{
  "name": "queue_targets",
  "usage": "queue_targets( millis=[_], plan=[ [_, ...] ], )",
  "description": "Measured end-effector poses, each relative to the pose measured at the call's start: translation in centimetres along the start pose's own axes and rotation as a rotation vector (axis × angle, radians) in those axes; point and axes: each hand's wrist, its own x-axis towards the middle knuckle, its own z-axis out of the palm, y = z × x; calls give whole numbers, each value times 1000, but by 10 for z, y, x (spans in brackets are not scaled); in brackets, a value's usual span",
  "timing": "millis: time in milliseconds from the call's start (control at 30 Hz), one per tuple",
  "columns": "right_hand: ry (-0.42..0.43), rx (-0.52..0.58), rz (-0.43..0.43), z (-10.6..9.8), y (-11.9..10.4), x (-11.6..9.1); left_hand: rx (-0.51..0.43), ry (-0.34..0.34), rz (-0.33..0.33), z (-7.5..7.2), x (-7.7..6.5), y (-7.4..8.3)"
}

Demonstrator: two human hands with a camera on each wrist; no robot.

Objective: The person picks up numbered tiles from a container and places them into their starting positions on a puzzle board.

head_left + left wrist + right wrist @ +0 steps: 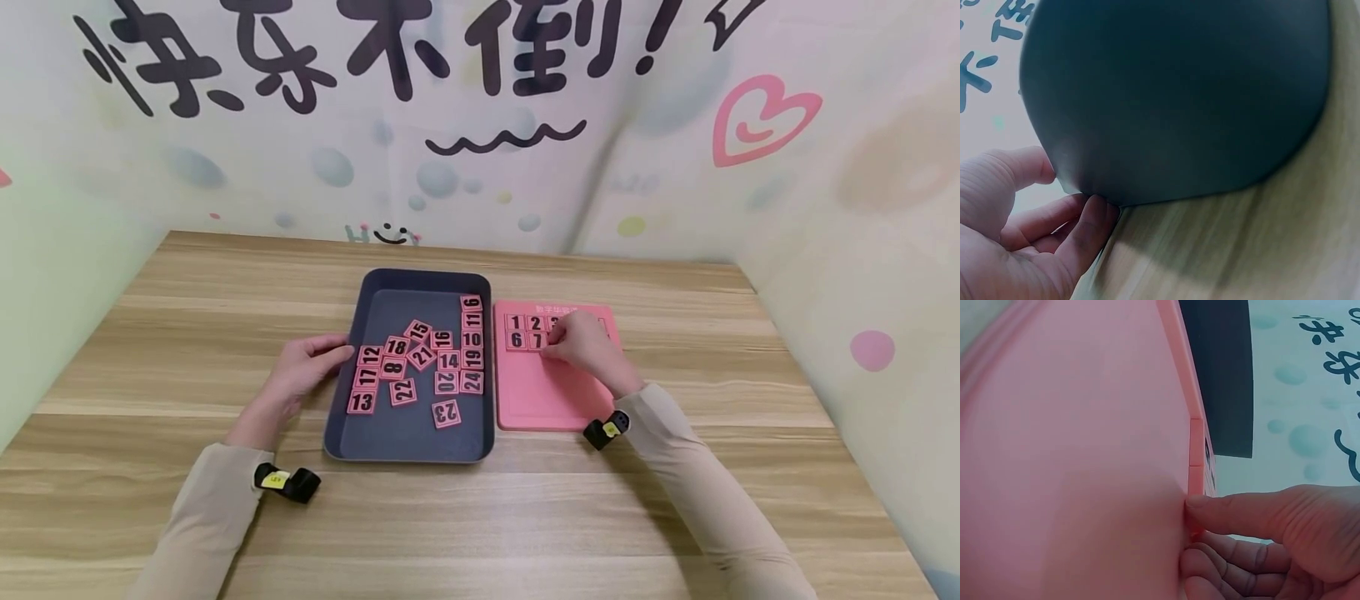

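On the wooden table (465, 533), a dark tray (408, 440) lies just left of a pink board (536, 387). The left hand (305, 367) pinches the tray's left edge between thumb and bent fingers. The right hand (585, 346) is over the board's upper part, fingers curled, thumb and fingertips pinching the 7 tile (535, 341), which sits in the second row beside the 6 tile (515, 340). Above them are 1, 2 and a partly covered 3. Loose number tiles (446, 413) lie scattered in the tray, some rotated, with a column along its right wall.
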Motion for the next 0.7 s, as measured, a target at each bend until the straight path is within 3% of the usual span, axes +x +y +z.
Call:
queue_targets(
  millis=[333,533,700],
  plan=[
    [5,-41,-20,-6,-6,1,-8,0,0,0,1,0],
    [34,20,-42,-17,-36,10,-5,-2,-8,0,0,1],
    [0,102,-99,-10,-69,21,-7,0,-9,0,0,1]
  ],
)
